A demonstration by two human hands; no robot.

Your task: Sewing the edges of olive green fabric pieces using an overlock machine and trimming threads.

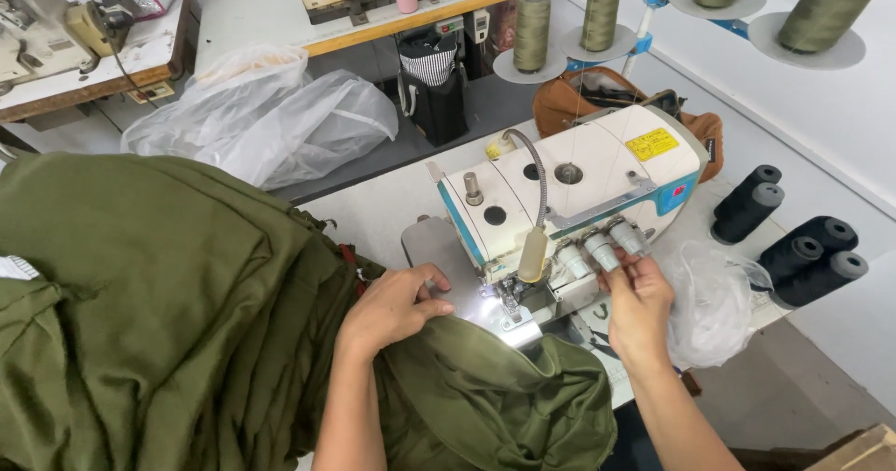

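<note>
**Hands at the overlock machine, green fabric under the left**

Left hand (397, 308) lies palm down, fingers curled loosely, pressing the heaped olive-green knit fabric (168, 312) at the edge of the lit needle plate; nothing pinched. Right hand (639, 303) is raised to the machine's front, fingertips (623, 264) touching the grey tension knobs (602, 247); whether it grips a knob or only rests on it cannot be told. The fabric fills the lower left, bunched over the table edge and between both forearms, its front fold just beside the presser foot (509, 295). The white overlock sewing machine (579, 186) with blue trim sits on the pale worktable (373, 205), a gooseneck lamp bent down over its front. Right of the right hand, a crumpled clear plastic bag (714, 303). Further right, dark thread cones (793, 242) lie on their sides. Behind the machine, a brown bag (569, 98). Above it, olive thread cones (602, 14) stand upright on a rack. Far left, a large clear plastic sack (266, 116) on the floor and another sewing table (75, 65).
</note>
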